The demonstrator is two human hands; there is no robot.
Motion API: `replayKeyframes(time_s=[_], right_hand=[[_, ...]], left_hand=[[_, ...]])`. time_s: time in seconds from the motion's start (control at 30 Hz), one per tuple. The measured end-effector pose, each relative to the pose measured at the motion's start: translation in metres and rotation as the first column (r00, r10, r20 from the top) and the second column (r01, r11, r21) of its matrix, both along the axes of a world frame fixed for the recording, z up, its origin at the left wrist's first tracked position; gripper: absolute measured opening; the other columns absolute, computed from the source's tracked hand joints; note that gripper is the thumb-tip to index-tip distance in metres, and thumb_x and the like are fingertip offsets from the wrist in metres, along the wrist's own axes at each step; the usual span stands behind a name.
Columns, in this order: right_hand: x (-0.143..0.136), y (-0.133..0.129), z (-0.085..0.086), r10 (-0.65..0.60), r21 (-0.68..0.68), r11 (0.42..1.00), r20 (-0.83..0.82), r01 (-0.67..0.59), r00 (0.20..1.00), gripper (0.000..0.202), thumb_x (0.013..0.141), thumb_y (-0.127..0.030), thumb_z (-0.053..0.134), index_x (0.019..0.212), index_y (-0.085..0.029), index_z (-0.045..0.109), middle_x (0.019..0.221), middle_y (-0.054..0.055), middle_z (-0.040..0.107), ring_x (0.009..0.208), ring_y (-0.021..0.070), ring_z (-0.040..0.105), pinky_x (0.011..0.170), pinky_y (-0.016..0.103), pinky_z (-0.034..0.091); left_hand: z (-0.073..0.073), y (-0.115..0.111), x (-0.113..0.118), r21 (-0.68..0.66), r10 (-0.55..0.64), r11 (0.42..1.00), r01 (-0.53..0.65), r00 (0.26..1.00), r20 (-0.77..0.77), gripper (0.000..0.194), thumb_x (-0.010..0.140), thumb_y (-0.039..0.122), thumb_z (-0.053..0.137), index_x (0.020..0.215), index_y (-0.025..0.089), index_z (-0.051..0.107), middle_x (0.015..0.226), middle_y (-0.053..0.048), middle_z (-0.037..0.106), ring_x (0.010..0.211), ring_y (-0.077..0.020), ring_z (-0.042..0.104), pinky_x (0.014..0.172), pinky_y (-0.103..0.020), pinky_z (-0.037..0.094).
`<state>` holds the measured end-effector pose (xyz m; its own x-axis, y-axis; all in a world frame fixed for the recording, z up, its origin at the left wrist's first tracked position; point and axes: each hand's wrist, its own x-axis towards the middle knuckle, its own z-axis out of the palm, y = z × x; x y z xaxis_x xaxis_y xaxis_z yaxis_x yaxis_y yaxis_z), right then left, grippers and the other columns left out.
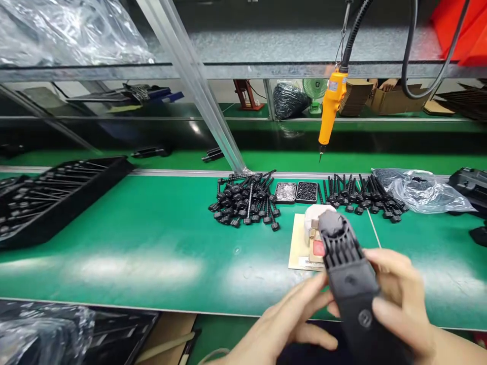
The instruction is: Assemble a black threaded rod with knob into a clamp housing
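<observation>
Gripped by both hands' fingers, right hand [399,294] alongside, left hand [281,319] beneath: black plastic housing [346,268], long axis pointing away toward fixture block [310,238].

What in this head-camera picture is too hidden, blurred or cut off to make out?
- Black plastic housing: its lower end runs off the bottom edge; right hand covers one side.
- Jig block: the housing hides its middle.
- Left hand: blurred, so its grip is unclear.
- Two small trays: contents too small to identify.
- Plastic bag: contents unclear through the film.
</observation>
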<state>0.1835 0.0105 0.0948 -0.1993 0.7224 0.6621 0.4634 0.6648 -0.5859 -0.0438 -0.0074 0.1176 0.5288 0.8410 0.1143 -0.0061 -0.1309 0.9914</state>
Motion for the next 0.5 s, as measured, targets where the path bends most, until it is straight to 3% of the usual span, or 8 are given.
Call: replayKeyframes(time_s=[0.03, 0.07, 0.13, 0.17, 0.23, 0.37, 0.43, 0.5], right_hand=[[-0.002, 0.007, 0.008, -0.043, 0.044, 0.998, -0.054, 0.045, 0.998, 0.052, 0.091, -0.031, 0.068, 0.136, -0.031, 0.044, 0.129, 0.014, 0.051, 0.120, 0.0326, 0.058, 0.094, 0.049, 0.058], [-0.005, 0.015, 0.015, -0.080, 0.086, 0.992, -0.111, 0.090, 0.991, 0.050, 0.090, -0.028, 0.070, 0.132, -0.031, 0.044, 0.131, 0.014, 0.049, 0.123, 0.0326, 0.056, 0.097, 0.052, 0.056], [-0.016, 0.031, 0.026, -0.123, 0.122, 0.981, -0.204, 0.150, 0.971, 0.050, 0.087, -0.027, 0.074, 0.126, -0.030, 0.043, 0.133, 0.013, 0.045, 0.128, 0.0342, 0.050, 0.104, 0.057, 0.049], [-0.022, 0.038, 0.029, -0.136, 0.131, 0.976, -0.243, 0.172, 0.960, 0.050, 0.086, -0.028, 0.076, 0.123, -0.028, 0.043, 0.132, 0.013, 0.044, 0.129, 0.0351, 0.049, 0.106, 0.059, 0.046], [-0.034, 0.049, 0.027, -0.164, 0.167, 0.961, -0.304, 0.222, 0.938, 0.047, 0.085, -0.027, 0.076, 0.120, -0.026, 0.044, 0.128, 0.013, 0.044, 0.128, 0.0359, 0.048, 0.106, 0.061, 0.043], [-0.050, 0.063, 0.007, -0.146, 0.310, 0.922, -0.275, 0.231, 0.950, 0.047, 0.081, -0.023, 0.077, 0.113, -0.029, 0.043, 0.125, 0.012, 0.043, 0.119, 0.0338, 0.051, 0.094, 0.054, 0.051], [-0.054, 0.067, -0.002, -0.157, 0.342, 0.908, -0.254, 0.240, 0.955, 0.048, 0.079, -0.019, 0.078, 0.110, -0.029, 0.043, 0.125, 0.011, 0.041, 0.112, 0.0313, 0.053, 0.086, 0.048, 0.054], [-0.058, 0.069, -0.007, -0.179, 0.356, 0.893, -0.277, 0.274, 0.944, 0.049, 0.076, -0.015, 0.078, 0.109, -0.029, 0.044, 0.125, 0.011, 0.042, 0.108, 0.0299, 0.054, 0.080, 0.044, 0.056]], left_hand=[[0.004, 0.007, -0.004, 0.110, -0.006, 0.994, 0.014, 0.997, -0.074, 0.075, 0.082, 0.031, 0.078, 0.150, 0.037, 0.046, 0.146, -0.013, 0.058, 0.117, -0.0386, 0.068, 0.086, -0.049, 0.064], [0.009, 0.015, -0.007, 0.238, 0.062, 0.971, -0.026, 0.988, -0.145, 0.073, 0.085, 0.023, 0.074, 0.151, 0.037, 0.045, 0.148, -0.010, 0.056, 0.124, -0.0363, 0.064, 0.097, -0.050, 0.060], [0.018, 0.033, -0.009, 0.475, 0.285, 0.863, -0.172, 0.942, -0.177, 0.071, 0.087, 0.013, 0.066, 0.151, 0.034, 0.043, 0.147, -0.008, 0.057, 0.134, -0.0319, 0.055, 0.114, -0.052, 0.045], [0.020, 0.043, -0.009, 0.534, 0.339, 0.819, -0.210, 0.928, -0.154, 0.069, 0.087, 0.012, 0.064, 0.150, 0.032, 0.044, 0.147, -0.008, 0.057, 0.138, -0.0311, 0.051, 0.118, -0.052, 0.040], [0.019, 0.062, -0.008, 0.549, 0.324, 0.812, -0.198, 0.935, -0.143, 0.072, 0.085, 0.015, 0.066, 0.152, 0.025, 0.041, 0.153, -0.012, 0.048, 0.145, -0.0325, 0.041, 0.121, -0.053, 0.034], [-0.005, 0.094, -0.004, 0.413, 0.157, 0.910, -0.029, 0.947, -0.279, 0.117, 0.066, 0.026, 0.086, 0.160, 0.018, 0.016, 0.164, -0.021, 0.019, 0.154, -0.0399, 0.017, 0.123, -0.060, 0.026], [-0.022, 0.108, 0.001, 0.394, 0.124, 0.919, -0.013, 0.959, -0.256, 0.125, 0.059, 0.028, 0.091, 0.158, 0.017, 0.016, 0.161, -0.023, 0.022, 0.151, -0.0417, 0.021, 0.122, -0.061, 0.027], [-0.041, 0.119, 0.009, 0.380, 0.103, 0.924, -0.035, 0.982, -0.160, 0.115, 0.057, 0.028, 0.089, 0.154, 0.018, 0.027, 0.152, -0.021, 0.037, 0.141, -0.0409, 0.037, 0.119, -0.060, 0.032]])
